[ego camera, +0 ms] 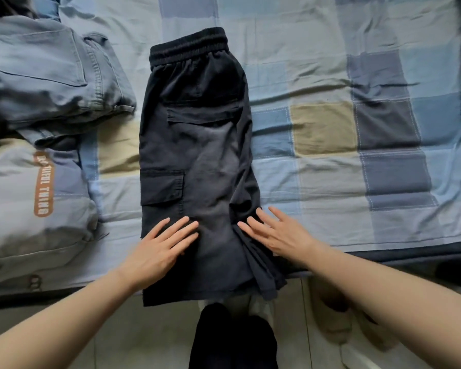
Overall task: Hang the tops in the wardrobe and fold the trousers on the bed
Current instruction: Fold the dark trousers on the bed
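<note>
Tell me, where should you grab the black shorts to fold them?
Probably at the leg hems, from the near side. The black shorts lie lengthwise, waistband far, hems overhanging the bed edge. Both hands, left hand and right hand, rest flat right above them.

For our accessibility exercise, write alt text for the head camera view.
Two bare hands, left hand and right hand, press flat on dark navy cargo shorts folded lengthwise on a blue patchwork bedsheet. Folded blue-grey denim jeans lie to the left.
</note>
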Motion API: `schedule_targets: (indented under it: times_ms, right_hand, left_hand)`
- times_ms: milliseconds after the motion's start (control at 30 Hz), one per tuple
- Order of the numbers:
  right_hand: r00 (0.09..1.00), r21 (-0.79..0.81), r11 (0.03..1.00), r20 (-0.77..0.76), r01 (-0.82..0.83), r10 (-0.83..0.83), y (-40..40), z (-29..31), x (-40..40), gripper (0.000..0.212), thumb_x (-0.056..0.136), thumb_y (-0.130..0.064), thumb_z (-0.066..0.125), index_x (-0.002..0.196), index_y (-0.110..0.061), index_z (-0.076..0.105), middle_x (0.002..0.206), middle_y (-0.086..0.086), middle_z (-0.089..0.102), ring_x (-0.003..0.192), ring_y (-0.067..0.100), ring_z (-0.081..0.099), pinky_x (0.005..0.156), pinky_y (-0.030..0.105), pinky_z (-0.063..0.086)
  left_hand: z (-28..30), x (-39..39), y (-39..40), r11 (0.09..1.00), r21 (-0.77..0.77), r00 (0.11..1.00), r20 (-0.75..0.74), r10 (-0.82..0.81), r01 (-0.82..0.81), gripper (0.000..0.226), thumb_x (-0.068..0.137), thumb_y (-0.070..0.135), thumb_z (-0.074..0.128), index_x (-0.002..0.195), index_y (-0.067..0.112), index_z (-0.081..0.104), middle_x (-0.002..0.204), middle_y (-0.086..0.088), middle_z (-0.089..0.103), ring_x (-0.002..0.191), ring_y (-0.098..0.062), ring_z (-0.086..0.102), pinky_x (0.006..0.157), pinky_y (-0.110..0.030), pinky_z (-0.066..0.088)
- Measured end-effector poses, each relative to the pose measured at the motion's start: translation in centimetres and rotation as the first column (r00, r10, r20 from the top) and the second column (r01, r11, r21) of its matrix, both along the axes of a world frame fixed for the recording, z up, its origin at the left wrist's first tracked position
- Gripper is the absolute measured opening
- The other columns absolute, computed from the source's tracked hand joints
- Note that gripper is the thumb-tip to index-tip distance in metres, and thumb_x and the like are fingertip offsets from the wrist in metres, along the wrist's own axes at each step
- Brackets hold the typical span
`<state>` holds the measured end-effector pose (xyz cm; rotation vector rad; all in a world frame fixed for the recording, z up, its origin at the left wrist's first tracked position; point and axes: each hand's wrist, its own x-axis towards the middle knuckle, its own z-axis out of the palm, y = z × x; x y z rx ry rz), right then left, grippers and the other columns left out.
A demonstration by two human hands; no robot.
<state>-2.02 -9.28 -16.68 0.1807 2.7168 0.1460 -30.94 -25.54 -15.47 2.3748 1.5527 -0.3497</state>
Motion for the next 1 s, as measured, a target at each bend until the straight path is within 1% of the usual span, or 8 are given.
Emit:
schedule_targets:
  times_ms: [100, 233, 333, 500, 667, 767, 900, 1000]
  right_hand:
    - [0.984, 0.082, 0.988, 0.130, -0.134, 0.122, 0.4, -0.9, -0.9, 0.085, 0.085, -0.046, 0.057, 0.151, -0.011, 0.017, 0.148, -0.001, 0.040, 0.134, 0.028, 0.041, 0.110, 0.046, 0.032]
    - [0.963, 0.105, 0.959, -0.031, -0.264, 0.268, 1.9, -2.1, -2.0, 0.054, 0.092, -0.020, 0.046, 0.145, -0.014, 0.040, 0.137, -0.003, 0.053, 0.125, 0.023, 0.052, 0.108, 0.046, 0.039]
    - [0.940, 0.053, 0.953, -0.160, -0.297, 0.301, 3.0, -2.6, -2.6, 0.048, 0.092, -0.010, 0.037, 0.136, -0.014, 0.053, 0.126, -0.001, 0.062, 0.117, 0.025, 0.059, 0.102, 0.048, 0.045]
    - [0.938, -0.127, 0.946, -0.219, -0.299, 0.267, 4.0, -2.4, -3.8, 0.062, 0.073, -0.018, 0.073, 0.133, -0.017, 0.058, 0.125, 0.002, 0.064, 0.113, 0.027, 0.061, 0.101, 0.051, 0.044]
    - [0.987, -0.406, 0.904, -0.137, -0.134, 0.085, 4.5, -0.9, -3.5, 0.059, 0.074, -0.020, 0.070, 0.131, -0.019, 0.059, 0.134, 0.001, 0.059, 0.126, 0.023, 0.053, 0.111, 0.047, 0.035]
    - [0.955, -0.680, 0.710, -0.044, 0.186, -0.293, 4.2, 0.6, -2.4, 0.041, 0.078, -0.009, 0.049, 0.114, -0.013, 0.068, 0.119, -0.001, 0.067, 0.113, 0.012, 0.057, 0.105, 0.034, 0.039]
    - [0.223, -0.862, -0.142, 0.279, 0.487, -0.934, 4.5, 1.3, -3.7, 0.042, 0.090, -0.013, 0.049, 0.049, -0.023, 0.045, 0.049, -0.015, 0.041, 0.049, -0.001, 0.035, 0.055, 0.018, 0.031]
    - [-0.061, -0.686, -0.466, 0.527, 0.559, -0.848, 6.3, 0.3, -5.2, 0.044, 0.094, -0.039, 0.053, 0.079, 0.001, 0.066, 0.075, 0.007, 0.059, 0.071, 0.016, 0.051, 0.074, 0.032, 0.042]
  left_hand:
    - [0.2, -3.4, -2.6, 0.997, 0.072, 1.000, -0.011, -0.002, 0.003, 0.069, 0.071, -0.001, 0.055, 0.138, 0.013, 0.053, 0.148, -0.008, 0.047, 0.132, -0.032, 0.048, 0.105, -0.053, 0.042]
    - [-0.5, -7.4, -3.6, 0.996, 0.087, 0.994, -0.113, -0.005, 0.015, 0.107, 0.054, -0.024, 0.054, 0.151, 0.016, 0.033, 0.157, -0.009, 0.031, 0.143, -0.033, 0.032, 0.112, -0.055, 0.025]
    - [-1.6, -7.4, -2.8, 0.994, 0.099, 0.990, -0.137, -0.039, 0.053, 0.102, 0.061, -0.019, 0.062, 0.151, 0.017, 0.031, 0.156, -0.008, 0.033, 0.142, -0.032, 0.034, 0.112, -0.055, 0.028]
    - [-2.7, -5.8, -0.6, 0.996, 0.093, 0.998, -0.058, 0.011, -0.006, 0.057, 0.083, 0.009, 0.049, 0.140, 0.013, 0.051, 0.143, -0.009, 0.052, 0.126, -0.029, 0.056, 0.102, -0.056, 0.041]
    - [-1.4, -6.1, -0.9, 0.974, -0.127, 0.941, 0.260, 0.217, -0.190, 0.052, 0.090, 0.006, 0.038, 0.139, 0.017, 0.053, 0.146, -0.001, 0.047, 0.138, -0.026, 0.040, 0.114, -0.048, 0.031]
    - [0.4, -6.3, -0.3, 0.747, -0.529, 0.610, 0.453, 0.650, -0.403, 0.043, 0.090, 0.007, 0.058, 0.123, 0.033, 0.065, 0.135, 0.004, 0.060, 0.124, -0.009, 0.055, 0.106, -0.027, 0.042]
    - [0.3, -7.1, 3.1, 0.182, -0.867, -0.338, 0.363, 0.869, -0.464, 0.024, 0.095, 0.003, 0.055, 0.084, 0.015, 0.072, 0.086, -0.002, 0.077, 0.065, -0.004, 0.069, 0.059, -0.016, 0.053]
    - [-1.3, -6.7, 4.1, -0.125, -0.897, -0.481, 0.107, 0.870, -0.425, 0.034, 0.098, 0.042, 0.049, 0.084, 0.015, 0.062, 0.059, 0.002, 0.054, 0.045, -0.010, 0.047, 0.052, -0.021, 0.042]
